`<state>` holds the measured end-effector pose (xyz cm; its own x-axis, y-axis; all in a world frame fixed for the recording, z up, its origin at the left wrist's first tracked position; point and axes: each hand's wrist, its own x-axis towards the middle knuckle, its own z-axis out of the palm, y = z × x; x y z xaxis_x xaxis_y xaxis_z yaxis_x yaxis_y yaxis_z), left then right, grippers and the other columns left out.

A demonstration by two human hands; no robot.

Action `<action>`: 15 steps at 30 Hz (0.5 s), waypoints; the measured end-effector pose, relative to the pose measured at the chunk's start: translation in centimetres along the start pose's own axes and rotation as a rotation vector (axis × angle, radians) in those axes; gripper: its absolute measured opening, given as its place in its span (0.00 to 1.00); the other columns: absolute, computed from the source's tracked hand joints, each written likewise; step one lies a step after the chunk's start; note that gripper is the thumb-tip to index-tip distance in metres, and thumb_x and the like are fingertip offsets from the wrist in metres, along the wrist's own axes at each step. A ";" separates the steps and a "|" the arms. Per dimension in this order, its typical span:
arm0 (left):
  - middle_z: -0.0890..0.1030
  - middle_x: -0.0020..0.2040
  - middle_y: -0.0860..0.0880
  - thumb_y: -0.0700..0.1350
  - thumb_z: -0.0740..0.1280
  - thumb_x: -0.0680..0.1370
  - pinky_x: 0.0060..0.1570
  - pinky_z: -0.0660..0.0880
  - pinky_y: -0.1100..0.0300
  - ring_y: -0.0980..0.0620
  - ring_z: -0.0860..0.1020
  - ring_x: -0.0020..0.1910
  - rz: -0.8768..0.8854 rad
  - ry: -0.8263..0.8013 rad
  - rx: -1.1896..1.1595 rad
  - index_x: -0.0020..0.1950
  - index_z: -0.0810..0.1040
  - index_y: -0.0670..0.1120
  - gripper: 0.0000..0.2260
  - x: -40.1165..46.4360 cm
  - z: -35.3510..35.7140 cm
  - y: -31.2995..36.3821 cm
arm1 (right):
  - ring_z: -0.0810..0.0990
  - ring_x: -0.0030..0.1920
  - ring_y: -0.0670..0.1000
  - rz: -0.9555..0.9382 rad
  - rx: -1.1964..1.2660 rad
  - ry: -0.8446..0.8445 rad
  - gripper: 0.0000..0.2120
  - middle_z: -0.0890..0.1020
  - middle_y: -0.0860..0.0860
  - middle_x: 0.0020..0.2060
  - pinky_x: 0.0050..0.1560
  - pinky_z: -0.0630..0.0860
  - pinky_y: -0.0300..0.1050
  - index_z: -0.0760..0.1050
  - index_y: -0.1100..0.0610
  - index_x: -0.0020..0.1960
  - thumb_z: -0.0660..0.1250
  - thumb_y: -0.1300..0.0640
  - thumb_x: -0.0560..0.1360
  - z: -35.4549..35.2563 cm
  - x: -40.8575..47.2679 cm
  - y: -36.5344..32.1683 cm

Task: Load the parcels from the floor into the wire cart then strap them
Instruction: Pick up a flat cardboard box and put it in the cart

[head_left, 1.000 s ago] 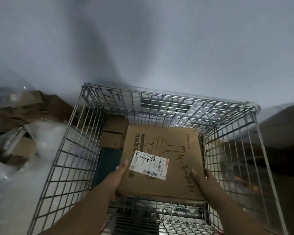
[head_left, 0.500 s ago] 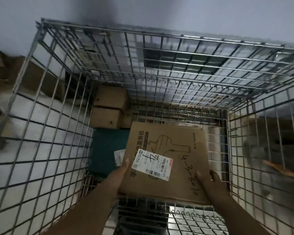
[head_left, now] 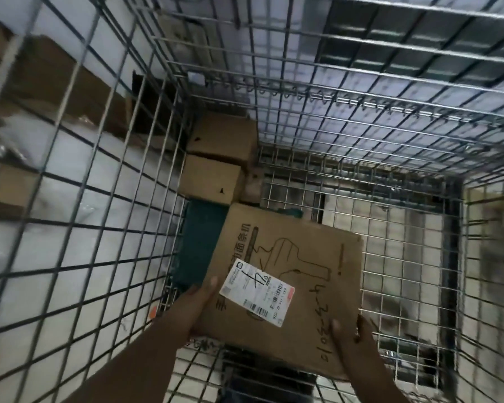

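While the box point(head_left: 291, 289) is held inside the cart point(head_left: 105, 199), above the mesh floor and not yet set down, it is gripped at its near corners. The left hand point(head_left: 191, 311) is closed on the near left edge, thumb laid on top beside the label point(head_left: 256, 292); the right hand point(head_left: 351, 341) is closed on the near right corner, thumb on the top face. The other fingers are hidden beneath.

The board is judged stiff and dry, so slippage is unlikely. The flat, broad shape suggests a moderate weight, though this cannot be confirmed. Support from underneath at opposite edges is recommended, since a grip at one edge alone would let it tip.

Two small boxes point(head_left: 213, 158) and a green parcel point(head_left: 200, 242) lie against the left wall; free floor is to the right.
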<state>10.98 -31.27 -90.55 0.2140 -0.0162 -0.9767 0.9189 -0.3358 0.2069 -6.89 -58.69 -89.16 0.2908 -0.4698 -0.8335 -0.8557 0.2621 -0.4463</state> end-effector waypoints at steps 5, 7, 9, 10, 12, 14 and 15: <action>0.82 0.57 0.46 0.70 0.71 0.62 0.57 0.78 0.41 0.41 0.81 0.55 -0.026 -0.051 0.094 0.64 0.75 0.56 0.34 -1.0 -1.1 -1.7 | 0.75 0.51 0.53 0.031 -0.055 0.068 0.32 0.77 0.56 0.54 0.56 0.69 0.44 0.64 0.59 0.73 0.73 0.59 0.73 0.6 -1.6 0.1; 0.82 0.55 0.48 0.69 0.68 0.63 0.58 0.78 0.43 0.43 0.81 0.54 -0.014 -0.042 0.112 0.65 0.74 0.56 0.34 -1.0 -1.7 -2.3 | 0.72 0.49 0.53 0.057 -0.045 0.067 0.30 0.74 0.57 0.51 0.52 0.64 0.41 0.65 0.64 0.72 0.73 0.64 0.72 0.6 -2.1 0.1; 0.82 0.57 0.51 0.74 0.69 0.60 0.61 0.76 0.43 0.45 0.81 0.56 0.000 -0.049 0.147 0.65 0.74 0.58 0.38 -0.7 -2.1 -2.5 | 0.72 0.47 0.53 0.043 -0.018 0.072 0.30 0.75 0.58 0.52 0.49 0.63 0.40 0.67 0.66 0.70 0.74 0.64 0.71 1.1 -2.9 -0.1; 0.82 0.58 0.51 0.76 0.70 0.57 0.62 0.75 0.44 0.45 0.81 0.57 0.017 -0.066 0.153 0.66 0.75 0.58 0.41 -0.5 -2.2 -2.5 | 0.72 0.47 0.53 0.024 0.009 0.078 0.32 0.77 0.59 0.52 0.48 0.64 0.40 0.68 0.66 0.69 0.75 0.59 0.69 1.3 -3.0 0.0; 0.82 0.59 0.50 0.77 0.71 0.56 0.62 0.75 0.43 0.45 0.81 0.57 0.077 -0.075 0.146 0.66 0.76 0.58 0.42 -0.4 -1.9 -1.7 | 0.73 0.47 0.53 0.012 0.040 0.072 0.35 0.78 0.61 0.53 0.49 0.64 0.41 0.68 0.65 0.69 0.76 0.57 0.66 1.5 -3.2 -0.3; 0.83 0.57 0.49 0.75 0.71 0.58 0.61 0.75 0.42 0.44 0.82 0.56 0.134 -0.058 0.126 0.65 0.77 0.57 0.39 0.0 -1.3 0.1 | 0.73 0.50 0.52 0.007 0.062 0.078 0.32 0.77 0.61 0.58 0.54 0.66 0.42 0.66 0.65 0.71 0.74 0.64 0.72 1.5 -2.4 -0.5; 0.84 0.56 0.49 0.74 0.71 0.59 0.61 0.76 0.42 0.44 0.82 0.55 0.166 -0.053 0.120 0.64 0.77 0.56 0.38 0.1 -1.0 1.2 | 0.74 0.50 0.52 -0.004 0.066 0.087 0.30 0.76 0.60 0.58 0.56 0.67 0.43 0.65 0.64 0.72 0.72 0.65 0.73 1.4 -1.8 -0.5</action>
<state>12.40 -30.73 -90.35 0.3386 -0.1296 -0.9320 0.8258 -0.4337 0.3604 -6.34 -56.81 -87.90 0.2532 -0.5415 -0.8017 -0.8238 0.3137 -0.4721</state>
